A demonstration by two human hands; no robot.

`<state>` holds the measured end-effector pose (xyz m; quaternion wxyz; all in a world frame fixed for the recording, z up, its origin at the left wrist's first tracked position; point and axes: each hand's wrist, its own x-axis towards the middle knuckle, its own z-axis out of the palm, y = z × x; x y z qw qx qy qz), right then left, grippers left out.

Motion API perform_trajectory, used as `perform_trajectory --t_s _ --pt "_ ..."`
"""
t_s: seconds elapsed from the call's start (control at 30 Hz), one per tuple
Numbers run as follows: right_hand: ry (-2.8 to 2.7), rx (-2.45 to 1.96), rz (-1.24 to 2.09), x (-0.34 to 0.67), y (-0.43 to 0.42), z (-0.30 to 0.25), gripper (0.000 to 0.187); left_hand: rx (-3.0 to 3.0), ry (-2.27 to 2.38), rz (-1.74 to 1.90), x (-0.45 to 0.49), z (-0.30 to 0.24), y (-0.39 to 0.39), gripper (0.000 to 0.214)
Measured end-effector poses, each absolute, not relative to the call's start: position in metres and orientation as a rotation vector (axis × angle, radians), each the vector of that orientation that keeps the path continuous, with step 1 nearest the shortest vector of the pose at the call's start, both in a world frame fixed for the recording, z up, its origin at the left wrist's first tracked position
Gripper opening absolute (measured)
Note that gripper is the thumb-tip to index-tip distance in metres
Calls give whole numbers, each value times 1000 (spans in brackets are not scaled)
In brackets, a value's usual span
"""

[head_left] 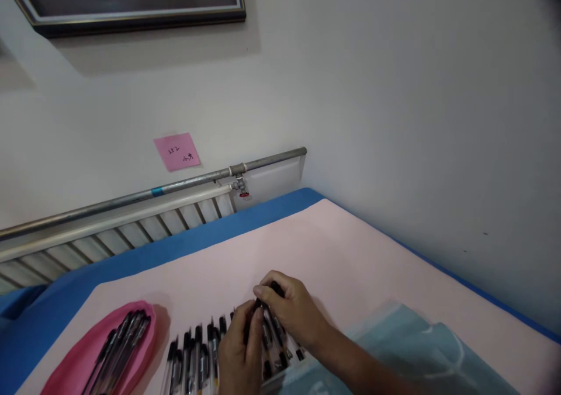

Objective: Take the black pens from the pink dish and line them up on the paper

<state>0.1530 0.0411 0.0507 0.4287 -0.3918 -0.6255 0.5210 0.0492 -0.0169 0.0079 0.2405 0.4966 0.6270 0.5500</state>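
Note:
My left hand (241,348) is closed, thumb and fingers pinching a black-capped pen near the table's middle front. Just to its right, my right hand (294,310) curls its fingers around the dark end of a pen (277,288). The fingertips of both hands nearly meet, and they hide much of what they hold. Beneath and beside them lies a row of clear pens with black caps (191,354), side by side. More of these pens show between my two hands.
A pink oval dish (74,354) at the left holds several black-capped pens (120,348). Light blue patterned plastic (394,348) covers the front right. A pale pink mat (350,255) lies on a blue cover (228,231). Walls, a radiator (144,228) and a pipe (193,182) border the table.

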Motion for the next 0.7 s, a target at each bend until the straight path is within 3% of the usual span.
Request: perform_trajectory --t_s 0.3,0.57,0.7 --pt "-1602 -918 1209 155 41 50 16 1241 1635 1404 49 11 -21 33" --pt "-1501 -857 1606 154 50 43 12 887 1330 1311 48 13 -19 37" --pt "-1510 -958 1451 152 50 41 14 1056 1453 1337 42 13 -18 40"
